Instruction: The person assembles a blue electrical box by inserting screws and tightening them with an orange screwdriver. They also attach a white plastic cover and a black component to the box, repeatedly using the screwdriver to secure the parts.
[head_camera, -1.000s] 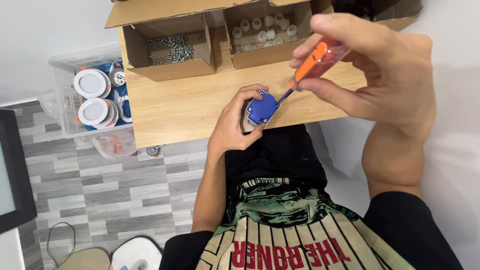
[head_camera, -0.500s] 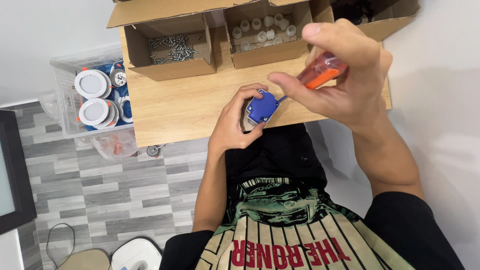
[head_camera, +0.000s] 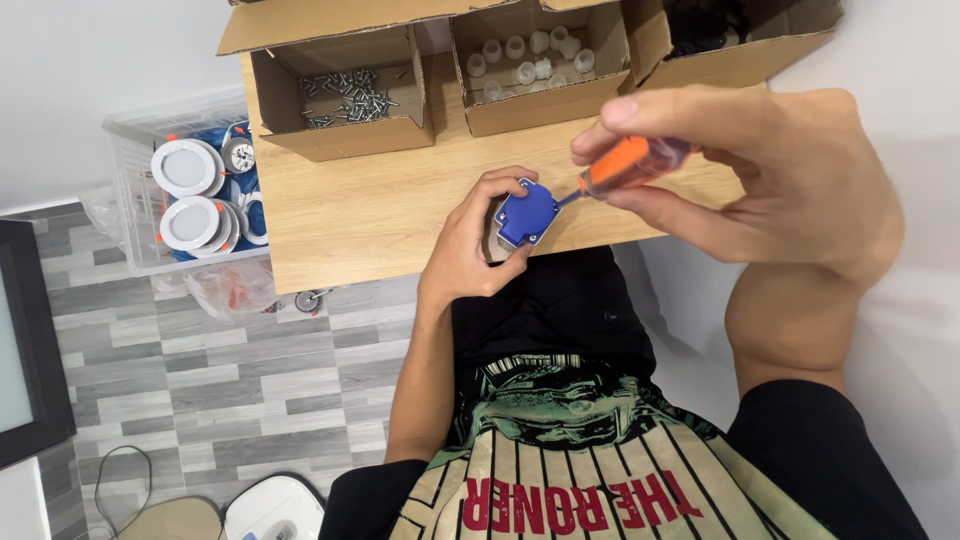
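Gripping an orange-handled screwdriver, the right hand closes around it, tip at the blue square housing clasped in the left hand over the wooden table edge. Fastening seems underway; loose screws wait at 11 o'clock.

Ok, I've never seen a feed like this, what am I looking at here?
The one view comes from a camera on a person's head, looking down at their own two bare hands. The left hand grips a small blue part at the edge of a wooden table. The right hand holds an orange-handled screwdriver, its tip at the part. At the back stand open cardboard boxes: one with screws, one with white pieces. A clear bin beside the table holds round white discs.
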